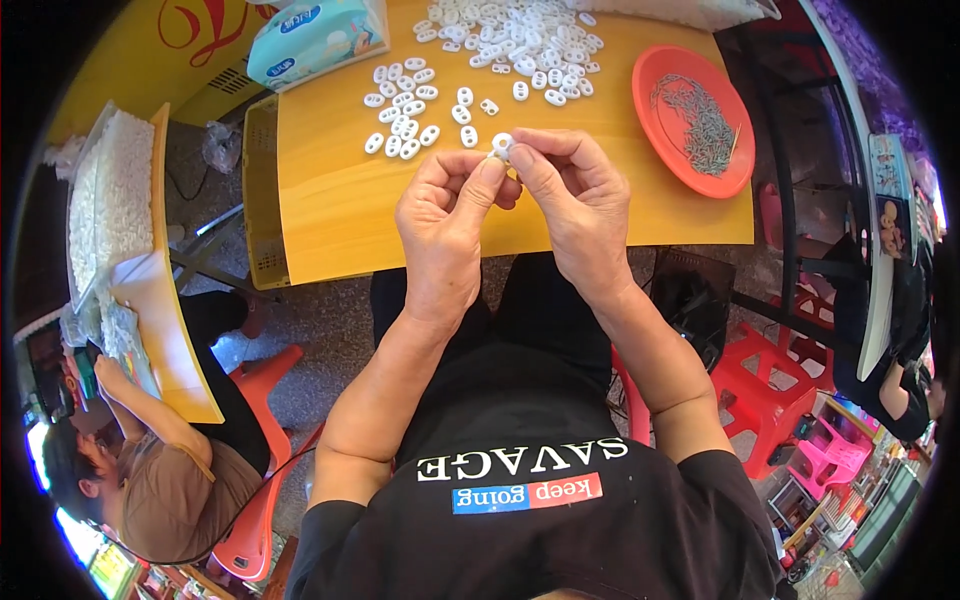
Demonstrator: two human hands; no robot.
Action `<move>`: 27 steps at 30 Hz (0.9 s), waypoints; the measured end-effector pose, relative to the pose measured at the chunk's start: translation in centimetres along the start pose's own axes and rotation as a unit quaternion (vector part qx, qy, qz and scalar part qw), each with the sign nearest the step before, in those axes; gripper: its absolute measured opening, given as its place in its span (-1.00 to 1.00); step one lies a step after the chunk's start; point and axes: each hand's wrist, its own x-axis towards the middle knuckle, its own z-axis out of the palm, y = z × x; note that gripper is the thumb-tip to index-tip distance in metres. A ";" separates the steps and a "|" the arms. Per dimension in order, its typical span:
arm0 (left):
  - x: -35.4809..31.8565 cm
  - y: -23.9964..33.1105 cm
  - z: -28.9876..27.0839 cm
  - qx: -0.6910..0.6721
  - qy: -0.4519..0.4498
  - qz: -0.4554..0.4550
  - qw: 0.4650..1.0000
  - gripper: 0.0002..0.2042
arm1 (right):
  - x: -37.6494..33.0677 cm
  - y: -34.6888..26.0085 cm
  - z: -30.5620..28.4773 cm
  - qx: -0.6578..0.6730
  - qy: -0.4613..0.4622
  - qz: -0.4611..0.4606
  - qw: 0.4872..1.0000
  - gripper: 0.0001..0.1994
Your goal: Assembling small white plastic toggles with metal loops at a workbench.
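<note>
In the head view, a small white part [501, 146] is being pinched between the fingertips of the left hand [445, 215] and the right hand [575, 200], both grips being closed on it just above the yellow worktop [330, 200]. More white parts [410, 110] are lying scattered beyond the hands. A teal tissue pack [315, 38] is lying at the far left corner. An orange plate [690, 120] of metal pins is sitting at the right.

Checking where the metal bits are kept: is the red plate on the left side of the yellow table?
No, the red plate with the small metal pieces sits at the right end of the yellow table.
</note>
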 end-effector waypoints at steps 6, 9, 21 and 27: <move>0.1 0.9 -0.1 0.032 -0.002 -0.009 0.999 -0.89 | 0.6 0.1 -0.3 -0.079 0.003 -0.056 0.995 -0.87; 0.2 1.0 -0.2 0.055 -0.008 -0.013 0.998 -0.89 | 0.9 -0.4 -0.9 -0.116 -0.038 -0.037 0.992 -0.87; -0.2 0.7 0.5 0.039 0.010 -0.006 0.999 -0.88 | 0.3 -0.2 -0.6 -0.092 -0.014 -0.035 0.995 -0.87; -0.2 0.5 0.7 0.028 0.014 -0.007 0.999 -0.90 | -0.1 -0.4 -0.4 -0.079 -0.007 -0.009 0.997 -0.84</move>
